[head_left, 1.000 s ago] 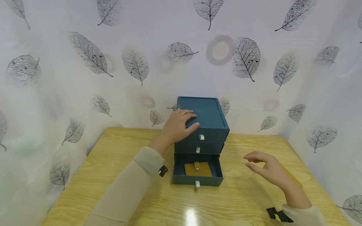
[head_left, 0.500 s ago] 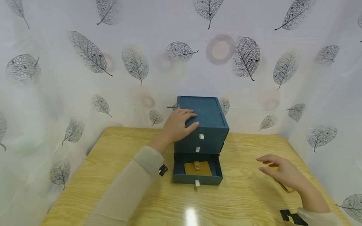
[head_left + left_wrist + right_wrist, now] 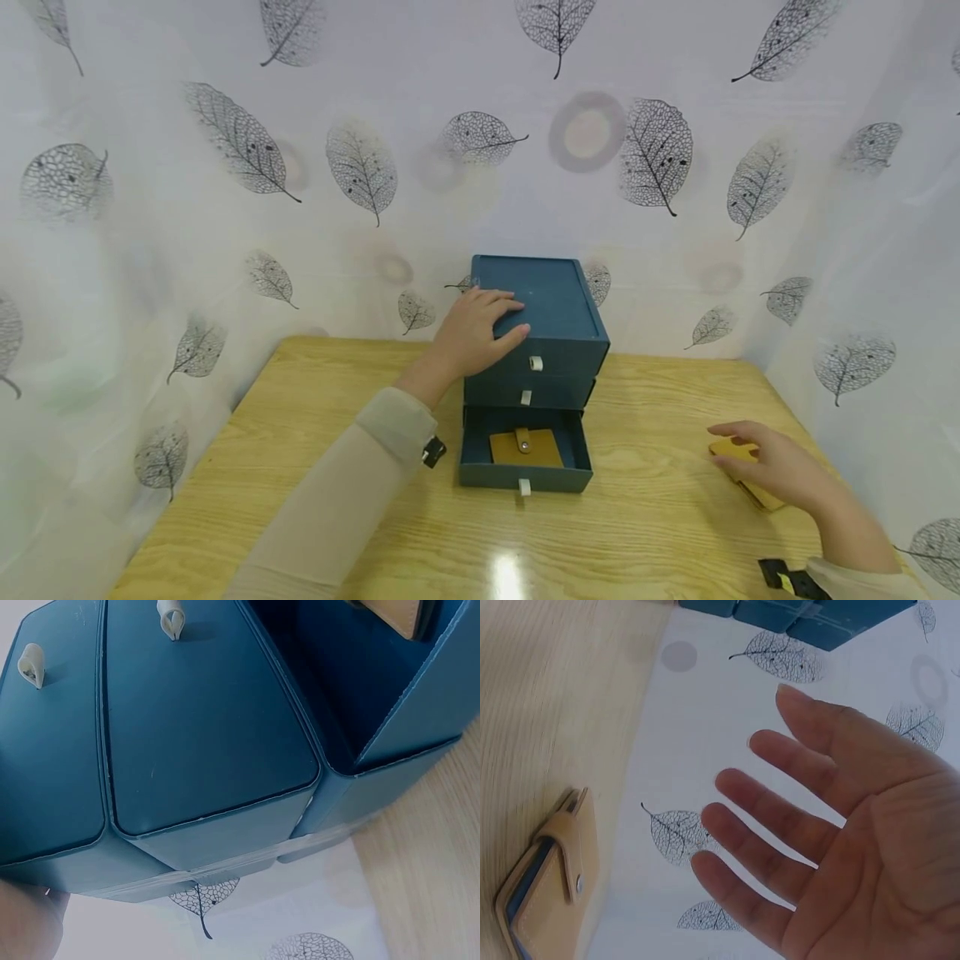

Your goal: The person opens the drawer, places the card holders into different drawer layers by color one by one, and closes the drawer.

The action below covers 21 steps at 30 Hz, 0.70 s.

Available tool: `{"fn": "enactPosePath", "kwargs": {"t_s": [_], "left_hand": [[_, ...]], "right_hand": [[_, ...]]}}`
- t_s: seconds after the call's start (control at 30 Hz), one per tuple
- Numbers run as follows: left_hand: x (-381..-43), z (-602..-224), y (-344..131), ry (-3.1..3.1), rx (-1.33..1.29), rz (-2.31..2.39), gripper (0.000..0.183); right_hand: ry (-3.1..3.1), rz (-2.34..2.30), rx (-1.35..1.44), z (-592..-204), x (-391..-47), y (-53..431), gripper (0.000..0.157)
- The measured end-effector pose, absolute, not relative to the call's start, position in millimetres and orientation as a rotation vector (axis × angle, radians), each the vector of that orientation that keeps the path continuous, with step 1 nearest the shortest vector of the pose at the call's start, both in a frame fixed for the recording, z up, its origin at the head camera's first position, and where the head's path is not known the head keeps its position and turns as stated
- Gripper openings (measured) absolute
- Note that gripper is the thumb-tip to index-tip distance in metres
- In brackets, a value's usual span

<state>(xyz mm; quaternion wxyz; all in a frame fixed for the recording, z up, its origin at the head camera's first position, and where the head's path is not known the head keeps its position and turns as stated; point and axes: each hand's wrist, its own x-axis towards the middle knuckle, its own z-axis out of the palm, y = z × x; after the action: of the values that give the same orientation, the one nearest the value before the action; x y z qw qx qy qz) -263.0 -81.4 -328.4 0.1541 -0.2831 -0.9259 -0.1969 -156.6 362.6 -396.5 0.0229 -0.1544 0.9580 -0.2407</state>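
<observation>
A blue cabinet of stacked drawers [image 3: 540, 292] stands at the middle back of the table, with small white pull tabs. My left hand [image 3: 474, 332] rests on its top left edge, fingers relaxed. The bottom drawer [image 3: 480, 477] is pulled out, and a tan snap-strap wallet [image 3: 543, 450] lies inside. To the right, my right hand [image 3: 780, 462] hovers over a second tan wallet [image 3: 763, 497], partly covering it in the head view. In the right wrist view, that wallet [image 3: 562, 900] shows its strap and snap, and the palm is empty with fingers spread.
The wooden table [image 3: 622, 533] extends around the cabinet. Behind it hangs a pale curtain [image 3: 450, 67] printed with dark leaves, which also runs along both sides. The open drawer juts toward the table's front.
My right hand has moved rightward from beside the drawer to over the second wallet, uncovering the wallet's left part. The left hand and the cabinet have stayed in place.
</observation>
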Motion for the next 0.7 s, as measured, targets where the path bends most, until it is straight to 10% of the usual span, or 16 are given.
{"fn": "enactPosePath", "kwargs": {"t_s": [0.7], "left_hand": [[-261.9,-327.1,-80.8,-2.664,-0.812,-0.561,0.050]], "right_hand": [[3.036,-0.528,-0.291,-413.2,-168.9,390.3,0.075]]}}
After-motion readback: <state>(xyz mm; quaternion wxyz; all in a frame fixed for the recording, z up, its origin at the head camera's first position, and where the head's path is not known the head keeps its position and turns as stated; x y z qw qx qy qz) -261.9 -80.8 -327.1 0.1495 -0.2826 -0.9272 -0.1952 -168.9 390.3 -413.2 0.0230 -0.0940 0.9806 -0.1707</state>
